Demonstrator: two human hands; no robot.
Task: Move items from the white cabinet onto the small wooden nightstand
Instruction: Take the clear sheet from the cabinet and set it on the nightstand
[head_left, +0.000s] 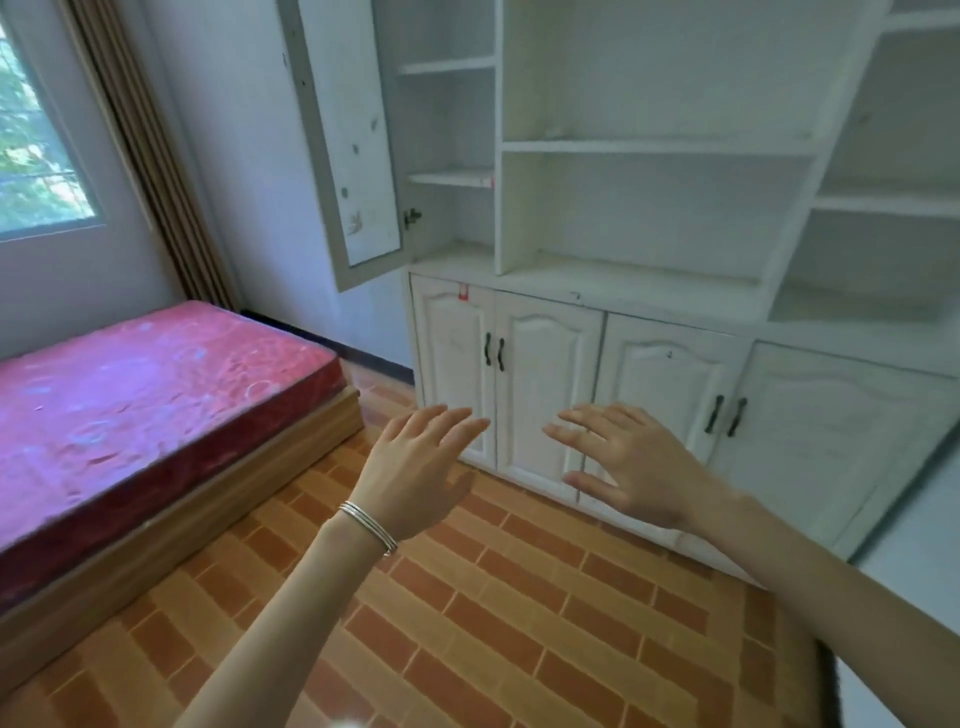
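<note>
White cabinet (649, 208): I saw open shelves above closed doors; left hand (415, 467) and right hand (634, 467) splayed, holding nothing; brick-patterned floor (519, 623).

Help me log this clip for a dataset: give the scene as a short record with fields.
left hand: open, fingers spread, holds nothing; bracelet on the wrist
right hand: open, fingers spread, holds nothing
cabinet: white; upper door stands open at the left; four lower doors shut
nightstand: not in view
bed: pink top, wooden base, left of the cabinet
floor: brick-pattern tiles
</note>
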